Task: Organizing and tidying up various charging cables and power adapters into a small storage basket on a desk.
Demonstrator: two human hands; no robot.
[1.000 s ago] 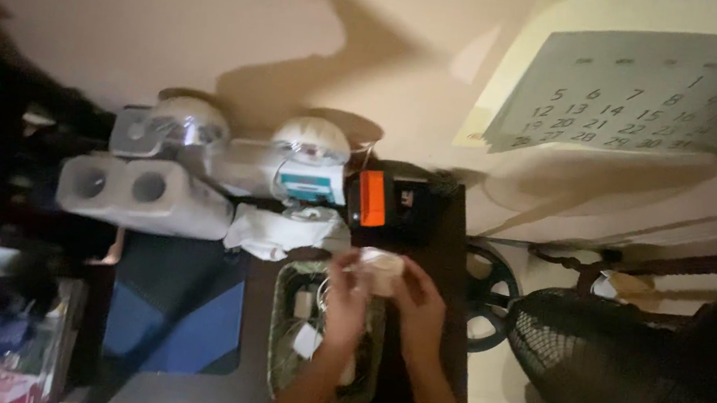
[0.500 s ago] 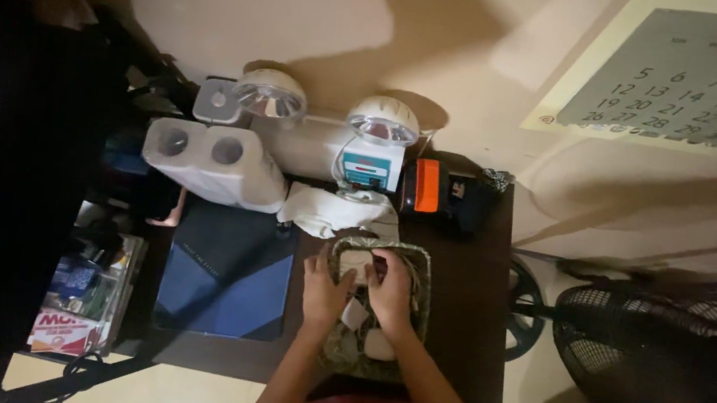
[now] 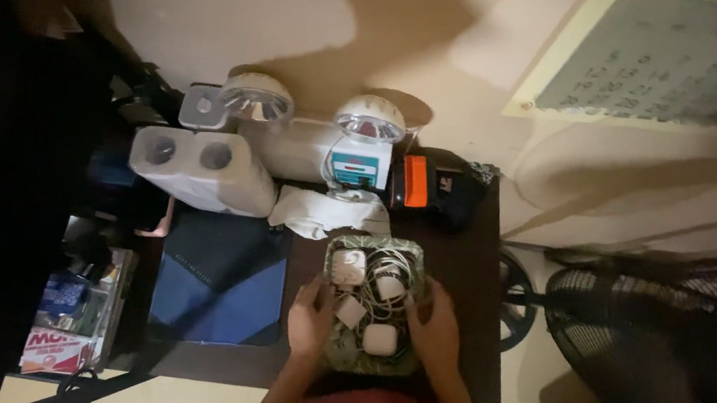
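Woven and greenish, a small basket (image 3: 421, 255) is sitting near the front edge of the dark table (image 3: 468, 268), and both hands are clasping it from opposite sides: the left hand (image 3: 310, 316) is pressing flat against its left wall, the right hand (image 3: 435, 331) is cupping its right wall, fingers curled over the rim, apart from each other with the basket between them. That two-sided grip looks suited to steadying or shifting the basket without spilling what is lying inside, which is a tangle of white cables (image 3: 380, 285) and several small white chargers (image 3: 380, 340). The basket is oblong, and its long axis is running from the front edge of the table toward the wall, with the far short end pointing at a crumpled white cloth (image 3: 321, 210). Just left of the basket a dark blue folder (image 3: 219, 277) is lying flat toward the table's front left corner. Along the back edge, against the wall, a pack of two paper rolls (image 3: 200, 170) is lying on its side, two round-headed white lamps (image 3: 310, 115) are facing upward, and a black and orange device (image 3: 425, 189) is sitting toward the back right corner. Beyond the right edge a dark fan (image 3: 633, 323) is standing on the floor, and a calendar (image 3: 671, 62) is hanging on the wall.
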